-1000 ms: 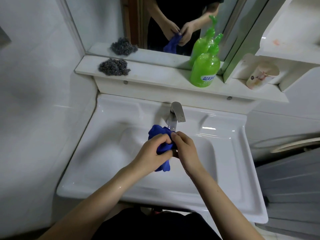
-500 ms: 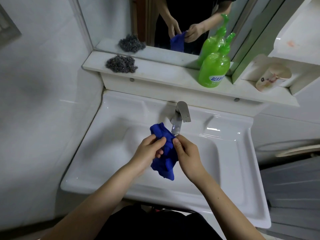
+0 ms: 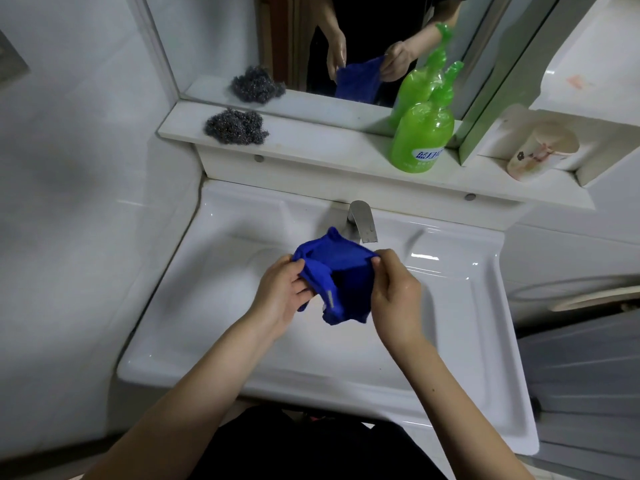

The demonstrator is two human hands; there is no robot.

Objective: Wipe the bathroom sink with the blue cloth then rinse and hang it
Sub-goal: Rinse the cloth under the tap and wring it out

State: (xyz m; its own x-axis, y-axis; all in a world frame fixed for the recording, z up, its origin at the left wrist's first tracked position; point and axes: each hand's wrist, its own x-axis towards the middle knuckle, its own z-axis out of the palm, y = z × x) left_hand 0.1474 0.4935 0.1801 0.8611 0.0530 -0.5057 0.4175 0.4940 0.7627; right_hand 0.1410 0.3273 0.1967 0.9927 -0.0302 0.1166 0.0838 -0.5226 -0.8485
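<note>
The blue cloth point(image 3: 341, 275) is stretched between both hands above the white sink basin point(image 3: 214, 306), just in front of the metal faucet point(image 3: 362, 221). My left hand point(image 3: 282, 294) grips its left edge and my right hand point(image 3: 394, 292) pinches its right edge. The cloth hangs partly unfolded, a small label showing on its lower fold. No water stream is visible from the faucet.
On the shelf point(image 3: 329, 143) behind the sink sit a steel-wool scrubber point(image 3: 235, 126), a green soap pump bottle point(image 3: 424, 140) and a tipped paper cup point(image 3: 540, 150). The mirror point(image 3: 311, 46) rises above it. A grey appliance point(image 3: 581, 358) stands to the right.
The cloth was bunched tightly between both hands; the hands have moved apart and spread it open in front of the faucet.
</note>
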